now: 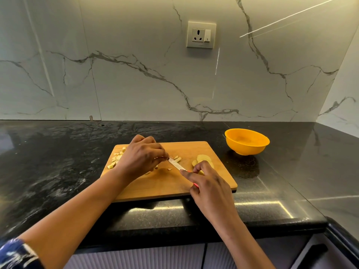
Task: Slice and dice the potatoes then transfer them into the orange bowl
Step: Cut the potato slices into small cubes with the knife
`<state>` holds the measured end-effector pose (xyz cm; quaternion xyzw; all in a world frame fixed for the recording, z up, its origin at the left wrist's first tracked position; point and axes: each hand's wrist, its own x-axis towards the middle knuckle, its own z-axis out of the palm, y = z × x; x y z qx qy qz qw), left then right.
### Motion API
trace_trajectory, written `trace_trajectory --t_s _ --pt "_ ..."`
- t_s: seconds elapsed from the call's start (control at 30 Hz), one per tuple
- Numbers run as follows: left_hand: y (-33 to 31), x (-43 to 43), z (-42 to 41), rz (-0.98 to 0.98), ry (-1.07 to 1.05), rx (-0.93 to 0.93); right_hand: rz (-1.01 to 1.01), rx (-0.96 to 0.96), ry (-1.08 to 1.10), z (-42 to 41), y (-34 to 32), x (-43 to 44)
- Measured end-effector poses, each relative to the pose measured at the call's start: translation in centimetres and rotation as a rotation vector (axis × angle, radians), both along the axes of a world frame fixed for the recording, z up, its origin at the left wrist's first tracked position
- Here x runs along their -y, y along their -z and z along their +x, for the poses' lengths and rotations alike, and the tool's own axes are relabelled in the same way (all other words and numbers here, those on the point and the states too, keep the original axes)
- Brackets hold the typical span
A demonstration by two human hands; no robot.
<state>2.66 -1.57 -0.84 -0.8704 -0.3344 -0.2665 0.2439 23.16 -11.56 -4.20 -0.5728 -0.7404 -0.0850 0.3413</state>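
Two hands meet over a wooden cutting board (165, 186) on the black stone surface (58, 152), and on my feed both are on the knife (175, 165). The right hand (208, 184) grips the handle, a sliver of red showing under the curled fingers, with the index finger laid straight along the back of the blade. The left hand (139, 158) is curled over the far end, its fingertips pinching the blade near the tip. The knife's long axis runs diagonally: handle toward the near right, tip pointing to the far left, the blade lying low over the board. I see the diced potato pieces (116, 159) heaped at the board's left edge, partly hidden behind the left hand, with a few loose bits just beside the blade. The potato slices (203, 158) lie overlapped on the right half of the board, just beyond the right hand's knuckles. The orange bowl (246, 149) stands upright on the surface, off the board's far right corner. On the marble wall (136, 74) behind sits a socket (201, 34); its switch carries a small mark I cannot read.
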Motion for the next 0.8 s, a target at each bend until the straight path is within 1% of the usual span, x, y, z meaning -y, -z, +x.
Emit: trace_trajectory --t_s 0.13,0.2,0.23,0.33,0.4,0.5,0.6,0.63,0.67,0.73,0.8 --pt "-0.4 0.5 -0.9 0.018 -0.076 0.171 -0.014 -0.038 0.056 0.2 -0.2 0.2" --pt "-0.3 0.4 -1.8 -0.017 -0.134 0.251 -0.009 -0.05 0.075 0.2 -0.2 0.2" --pt "-0.3 0.3 -2.3 -0.06 -0.152 0.284 -0.005 -0.055 0.08 0.2 -0.2 0.2" --pt "-0.4 -0.1 -3.6 -0.278 -0.144 0.418 -0.048 -0.044 0.068 0.3 -0.4 0.2" --pt "-0.3 -0.3 -3.8 -0.347 -0.145 0.43 -0.088 -0.037 0.056 0.5 -0.5 0.3" --pt "-0.2 -0.4 -3.7 -0.332 -0.134 0.43 -0.121 -0.047 0.063 0.6 -0.7 0.4" --pt "-0.3 0.0 -3.0 -0.266 -0.031 0.471 -0.151 -0.072 0.097 0.7 -1.0 0.4" --pt "-0.3 0.3 -2.5 -0.268 0.021 0.444 -0.16 -0.084 0.107 0.8 -1.0 0.4" --pt "-0.2 0.7 -1.9 -0.281 0.067 0.374 -0.168 -0.094 0.114 0.8 -1.1 0.4" --pt "0.2 1.3 -0.5 -0.284 0.144 0.133 -0.18 -0.106 0.129 0.9 -1.1 0.4" --pt "0.3 1.3 0.4 -0.288 0.126 -0.094 -0.184 -0.117 0.138 0.9 -1.1 0.4"
